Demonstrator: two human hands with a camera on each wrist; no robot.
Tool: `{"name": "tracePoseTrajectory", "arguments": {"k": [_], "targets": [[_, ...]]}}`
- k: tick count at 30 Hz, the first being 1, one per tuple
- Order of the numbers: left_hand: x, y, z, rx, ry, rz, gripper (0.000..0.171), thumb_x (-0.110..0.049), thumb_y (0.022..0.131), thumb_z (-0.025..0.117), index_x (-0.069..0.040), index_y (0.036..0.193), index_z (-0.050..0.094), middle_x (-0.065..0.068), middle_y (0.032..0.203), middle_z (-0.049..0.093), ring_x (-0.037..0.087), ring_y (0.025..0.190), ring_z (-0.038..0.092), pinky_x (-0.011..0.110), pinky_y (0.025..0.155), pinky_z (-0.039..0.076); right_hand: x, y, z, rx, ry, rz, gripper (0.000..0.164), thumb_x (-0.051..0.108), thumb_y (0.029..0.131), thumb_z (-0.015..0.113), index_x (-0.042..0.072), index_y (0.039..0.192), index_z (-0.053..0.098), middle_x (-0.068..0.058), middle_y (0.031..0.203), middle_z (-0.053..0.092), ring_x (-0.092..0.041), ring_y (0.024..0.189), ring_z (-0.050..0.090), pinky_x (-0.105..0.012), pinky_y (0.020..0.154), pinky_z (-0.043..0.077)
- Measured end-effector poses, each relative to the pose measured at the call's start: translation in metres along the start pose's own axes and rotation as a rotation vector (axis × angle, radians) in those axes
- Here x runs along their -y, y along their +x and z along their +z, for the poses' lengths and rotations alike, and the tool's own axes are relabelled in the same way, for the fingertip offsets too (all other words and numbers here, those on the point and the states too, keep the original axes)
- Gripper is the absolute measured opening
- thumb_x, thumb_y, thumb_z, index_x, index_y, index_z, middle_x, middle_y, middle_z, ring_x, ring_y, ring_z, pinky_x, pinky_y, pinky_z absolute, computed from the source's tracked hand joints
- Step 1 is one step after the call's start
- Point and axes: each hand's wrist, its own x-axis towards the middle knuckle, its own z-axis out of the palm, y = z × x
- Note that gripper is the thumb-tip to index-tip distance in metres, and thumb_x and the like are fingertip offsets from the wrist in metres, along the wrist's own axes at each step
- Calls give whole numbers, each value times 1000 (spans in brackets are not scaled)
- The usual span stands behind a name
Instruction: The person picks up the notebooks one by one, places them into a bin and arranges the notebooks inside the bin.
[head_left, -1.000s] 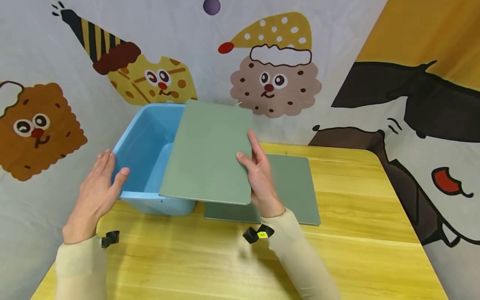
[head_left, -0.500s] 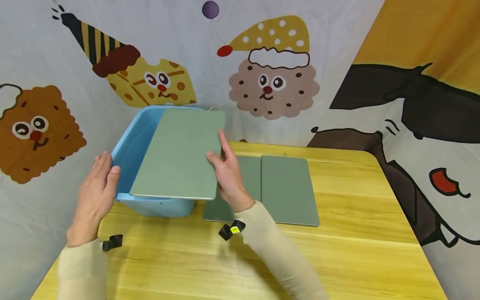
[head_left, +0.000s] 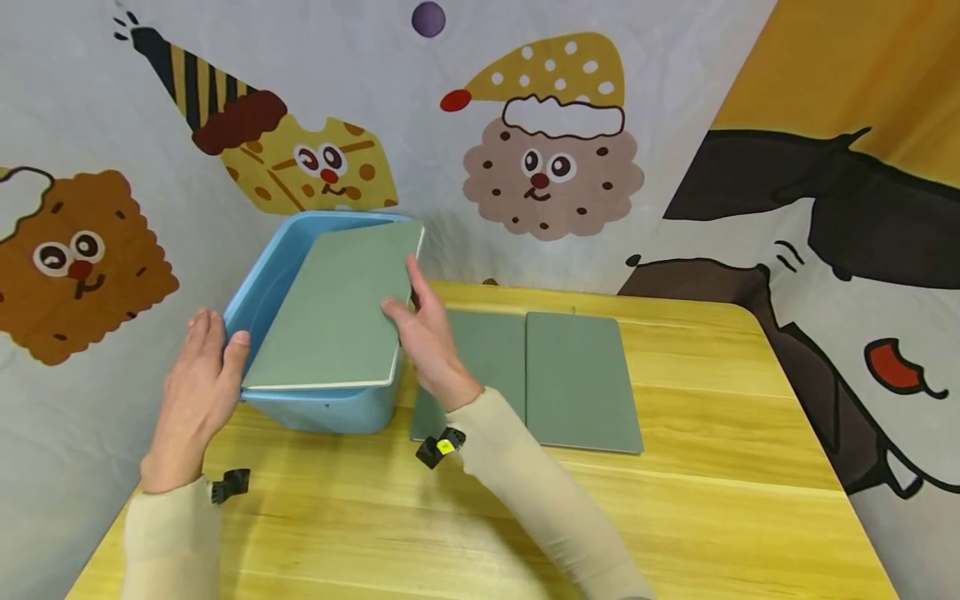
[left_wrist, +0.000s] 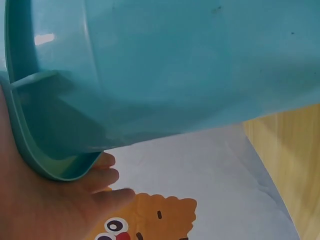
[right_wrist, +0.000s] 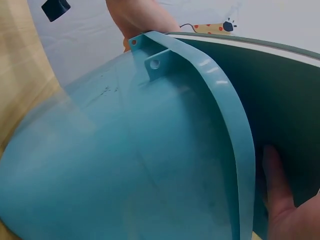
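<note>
In the head view, my right hand [head_left: 431, 337] holds a green notebook [head_left: 330, 308] by its right edge, thumb on top and fingers beneath. White page edges show along its front and right sides. It lies tilted over the mouth of a blue plastic tub [head_left: 322, 410], its front edge right at the rim. The right wrist view shows the notebook's underside [right_wrist: 285, 100] above the tub's rim [right_wrist: 240, 130], with a finger [right_wrist: 276, 175] under it. My left hand [head_left: 197, 387] rests against the tub's left front corner, fingers straight along the outside; the left wrist view shows it at the rim [left_wrist: 30, 155].
Two more green notebooks lie side by side on the wooden table [head_left: 712, 400]: the right one [head_left: 581, 379] in full view, the left one [head_left: 487, 350] partly behind my right hand. A cartoon-printed cloth [head_left: 450, 167] hangs behind the table.
My right hand has carried the notebook left and lowered it over the tub, where it now covers most of the opening. My left hand has stayed at the tub's corner.
</note>
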Motion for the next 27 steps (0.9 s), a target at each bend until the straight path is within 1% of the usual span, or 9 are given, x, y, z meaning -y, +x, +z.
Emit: {"name": "tracePoseTrajectory", "arguments": {"k": [3, 5, 7, 10, 13, 19, 22, 24, 27], "targets": [[1, 0, -1, 8, -8, 4, 77, -49, 113, 18, 11, 160, 12, 30, 168, 5, 48, 156, 4, 66, 122, 8, 1, 4, 4, -2, -32, 14, 75, 9, 101, 59, 24, 166, 24, 15, 170, 19, 2, 143, 34, -23, 116, 31], [1, 0, -1, 11, -9, 5, 76, -48, 113, 18, 12, 159, 12, 30, 168, 6, 48, 156, 4, 66, 122, 8, 2, 6, 5, -7, -49, 29, 75, 10, 101, 59, 24, 166, 24, 15, 169, 19, -1, 109, 59, -23, 94, 47], [1, 1, -1, 17, -3, -1, 74, -47, 113, 17, 11, 160, 11, 30, 168, 6, 47, 156, 4, 65, 123, 7, 1, 9, 5, -16, -59, 41, 75, 10, 101, 59, 24, 166, 24, 16, 169, 20, -1, 83, 54, -22, 77, 46], [0, 1, -1, 19, 6, -13, 73, -46, 113, 17, 10, 160, 11, 29, 169, 7, 47, 156, 4, 66, 122, 8, 0, 13, 7, -16, -89, 33, 75, 8, 101, 57, 22, 167, 22, 14, 170, 19, -3, 107, 58, -23, 93, 47], [-1, 0, -1, 21, 8, -23, 73, -45, 113, 18, 9, 161, 11, 28, 169, 7, 47, 156, 4, 68, 121, 8, -1, 16, 11, 7, -132, 11, 76, 5, 101, 55, 20, 167, 20, 11, 171, 17, -3, 152, 19, -27, 122, 23], [-2, 0, -1, 32, 5, -19, 73, -46, 113, 18, 8, 161, 10, 27, 169, 5, 46, 157, 3, 70, 120, 8, 1, 20, 18, 66, -202, -6, 76, 5, 101, 53, 18, 167, 19, 5, 172, 18, -8, 152, 22, -28, 120, 28], [-1, -1, -2, 34, 1, -14, 73, -46, 113, 18, 7, 161, 10, 27, 169, 5, 46, 157, 3, 69, 121, 7, 1, 20, 21, 111, -233, -10, 76, 6, 102, 54, 18, 167, 18, -4, 167, 34, -7, 106, 62, -21, 93, 49], [-1, -1, -2, 36, 3, -14, 73, -46, 113, 18, 7, 162, 9, 27, 169, 5, 46, 156, 2, 69, 121, 7, 2, 20, 22, 141, -260, -15, 76, 6, 102, 54, 17, 168, 17, -17, 149, 54, -7, 64, 54, -21, 64, 48], [-2, -1, -2, 43, 12, -15, 73, -47, 113, 19, 6, 162, 8, 27, 170, 5, 47, 156, 3, 69, 120, 7, 3, 20, 22, 174, -299, -23, 76, 7, 103, 55, 14, 167, 16, -21, 132, 62, -9, 42, 29, -25, 44, 32]]}}
